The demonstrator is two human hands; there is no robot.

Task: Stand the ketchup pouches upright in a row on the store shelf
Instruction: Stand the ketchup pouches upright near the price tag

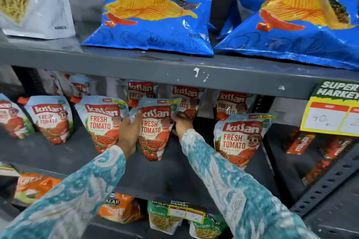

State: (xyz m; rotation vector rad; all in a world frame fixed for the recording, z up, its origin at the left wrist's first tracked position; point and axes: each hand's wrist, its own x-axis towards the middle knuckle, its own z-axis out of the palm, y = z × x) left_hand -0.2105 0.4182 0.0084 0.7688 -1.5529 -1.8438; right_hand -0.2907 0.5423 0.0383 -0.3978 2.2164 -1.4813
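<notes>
A ketchup pouch (156, 128), pale blue with red tomato print, stands upright at the middle of the dark grey shelf (155, 176). My left hand (129, 132) grips its left edge, thumb across the front. My right hand (182, 125) holds its right edge, fingers behind the pouch. More pouches stand in the front row: one directly left (101, 122), another further left (50, 118), one at the right (240, 137). Several more pouches (231, 103) stand in a back row, partly hidden by the upper shelf.
The upper shelf's edge (174, 68) overhangs the pouches and carries two blue chip bags (155, 11) and a white bag (35, 2). A yellow price tag (332, 114) hangs at right. Red cartons (299, 142) lie right of the pouches. Snack packs (165, 217) fill the shelf below.
</notes>
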